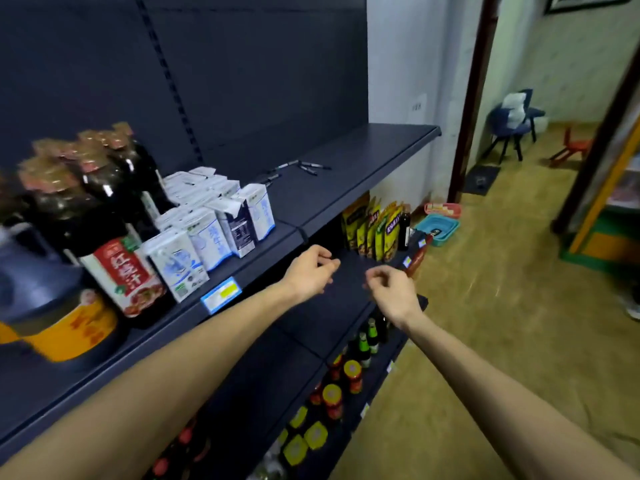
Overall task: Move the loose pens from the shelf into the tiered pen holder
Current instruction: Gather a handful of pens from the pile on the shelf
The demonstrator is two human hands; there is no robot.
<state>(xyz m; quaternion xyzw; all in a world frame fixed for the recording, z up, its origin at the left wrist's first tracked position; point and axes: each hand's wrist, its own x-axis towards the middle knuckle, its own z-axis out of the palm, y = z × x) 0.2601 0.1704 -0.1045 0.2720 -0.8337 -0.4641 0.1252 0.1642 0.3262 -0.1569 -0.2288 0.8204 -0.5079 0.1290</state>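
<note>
Bare left hand point(310, 271) | right hand point(391, 287) | both outstretched, fingers loosely curled

Dark loose pens point(300, 167) lie scattered flat on shelf point(363, 157).

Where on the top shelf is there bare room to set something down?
Bare shelf lies right of the milk cartons, in front of and beyond the loose pens, out to the shelf's end. The left part is crowded with sauce bottles and cartons. No pen holder shows.
</note>
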